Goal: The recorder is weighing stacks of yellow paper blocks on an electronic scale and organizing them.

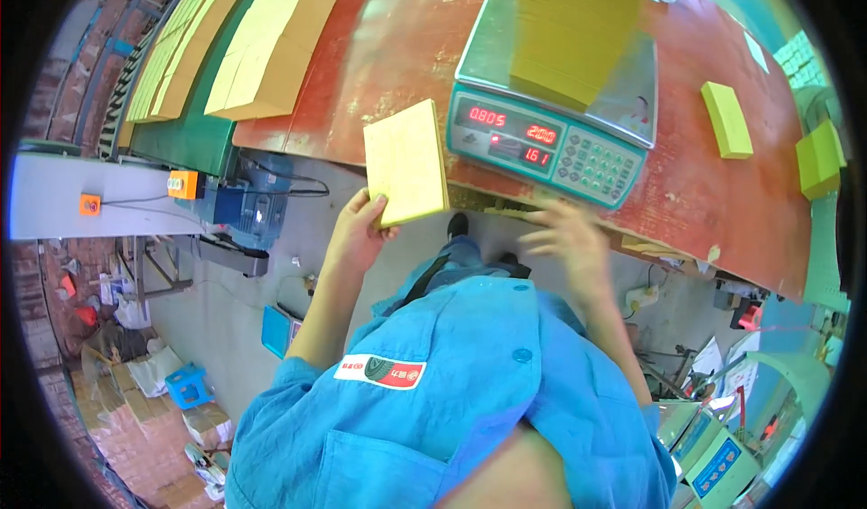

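My left hand (366, 221) grips a thin rectangular stack of yellow paper (405, 164) by its lower left corner, thumb on top. The stack is held up in front of the table edge, left of a green-and-silver digital scale (545, 141). On the scale's pan rests a tall yellow block (578, 30), apparently paper too; its upper part runs out of the picture. Red digits glow on the scale's display. My right hand (571, 241), smeared by motion, is just below the scale's keypad with its fingers apart and nothing visible in them.
The scale stands on a worn red table (379, 57). Long rows of yellow blocks (271, 48) lie at the left, partly over a green belt (194, 139). A small yellow block (727, 121) lies right of the scale. A blue stool (188, 386) stands on the floor at left.
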Tool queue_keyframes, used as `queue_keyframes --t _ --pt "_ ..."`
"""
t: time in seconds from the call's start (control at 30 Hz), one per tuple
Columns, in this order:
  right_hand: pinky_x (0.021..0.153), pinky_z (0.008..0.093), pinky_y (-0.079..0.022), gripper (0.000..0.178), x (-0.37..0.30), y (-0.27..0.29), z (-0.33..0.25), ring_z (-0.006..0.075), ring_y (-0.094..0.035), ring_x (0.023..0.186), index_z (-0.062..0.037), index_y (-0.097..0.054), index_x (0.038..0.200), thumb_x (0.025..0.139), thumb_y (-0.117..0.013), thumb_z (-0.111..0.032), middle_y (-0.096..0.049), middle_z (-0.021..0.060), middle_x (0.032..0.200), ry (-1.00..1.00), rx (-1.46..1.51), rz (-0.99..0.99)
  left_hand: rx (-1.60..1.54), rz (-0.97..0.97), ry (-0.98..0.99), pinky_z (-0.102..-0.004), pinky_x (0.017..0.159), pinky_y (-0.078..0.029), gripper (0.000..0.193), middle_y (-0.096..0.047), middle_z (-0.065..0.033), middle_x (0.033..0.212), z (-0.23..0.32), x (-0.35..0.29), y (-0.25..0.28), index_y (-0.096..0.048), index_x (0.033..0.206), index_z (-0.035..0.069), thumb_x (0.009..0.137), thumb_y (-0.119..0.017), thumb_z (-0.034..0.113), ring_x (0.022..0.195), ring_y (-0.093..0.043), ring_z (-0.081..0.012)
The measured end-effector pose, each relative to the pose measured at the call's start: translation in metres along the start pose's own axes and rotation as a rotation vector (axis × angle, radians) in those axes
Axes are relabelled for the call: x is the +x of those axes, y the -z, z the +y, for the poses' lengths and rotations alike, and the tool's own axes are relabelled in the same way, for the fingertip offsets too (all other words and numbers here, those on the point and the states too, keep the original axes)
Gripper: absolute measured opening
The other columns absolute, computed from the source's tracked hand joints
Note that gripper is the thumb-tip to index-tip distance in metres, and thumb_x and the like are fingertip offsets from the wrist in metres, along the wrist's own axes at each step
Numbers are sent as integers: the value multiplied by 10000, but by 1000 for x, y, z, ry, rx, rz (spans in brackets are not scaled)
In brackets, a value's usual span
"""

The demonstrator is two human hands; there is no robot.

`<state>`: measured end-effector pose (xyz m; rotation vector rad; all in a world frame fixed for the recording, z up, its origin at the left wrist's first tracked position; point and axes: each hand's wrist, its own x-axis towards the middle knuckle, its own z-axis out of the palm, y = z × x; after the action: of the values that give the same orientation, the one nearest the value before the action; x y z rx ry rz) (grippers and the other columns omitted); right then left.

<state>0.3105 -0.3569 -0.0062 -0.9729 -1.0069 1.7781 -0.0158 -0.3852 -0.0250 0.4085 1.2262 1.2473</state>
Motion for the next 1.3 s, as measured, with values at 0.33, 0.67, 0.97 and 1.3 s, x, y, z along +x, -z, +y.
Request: queue_keyframes --t 0.33,0.67,0.97,1.3 --pt "628 247 -461 222 39 -62 -138 63 -513 702 43 -614 1066 926 -582 -127 -597 21 814 444 -488 -19 529 -180 -581 -247 729 -470 239 -650 -36 939 92 -40 -125 -630 1062 -32 920 -573 151 837 -581 -85" --pt "532 257 -429 333 190 -9 -305 119 -578 628 25 -627 1112 840 -674 -161 -661 70 810 573 -518 199 786 -430 -531 -240 514 -365 255 -571 20 664 252 131 -280 -634 809 97 921 -607 324 573 -499 -75" --pt "463 209 -374 429 201 8 -286 80 -563 573 -17 -590 1216 833 -686 -183 -658 32 809 470 -602 288 932 -349 -535 -231 473 -320 265 -517 38 602 238 151 -293 -617 775 126 927 -598 342 510 -457 -66" --pt "551 247 -486 436 208 24 -272 99 -601 605 23 -570 1229 844 -683 -150 -664 58 836 534 -506 302 1038 -342 -633 -233 469 -317 316 -467 41 590 231 146 -302 -554 740 119 948 -548 357 515 -434 -65"
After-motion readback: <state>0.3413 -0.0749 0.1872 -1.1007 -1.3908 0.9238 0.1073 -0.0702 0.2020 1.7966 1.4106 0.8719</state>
